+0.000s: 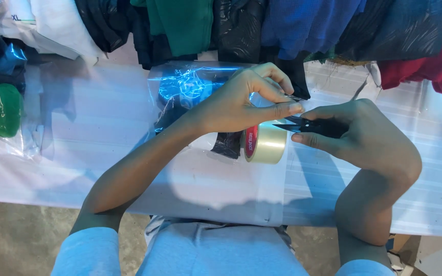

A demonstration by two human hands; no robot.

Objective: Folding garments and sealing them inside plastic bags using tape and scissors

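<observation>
The roll of clear tape (265, 144) stands on edge on the white worktop (78, 153), just in front of a clear bag of dark clothing (190, 92). Above the roll, the left hand (241, 102) pinches the pulled tape end; beside it, the right hand (364, 138) grips small black snips (303, 124). Judging by this, keeping the strip taut and cutting squarely, clear of the fingertips, would serve best.

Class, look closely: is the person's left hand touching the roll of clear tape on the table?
Touching. The head view shows the left hand fingers resting over the top of the tape roll.
</observation>
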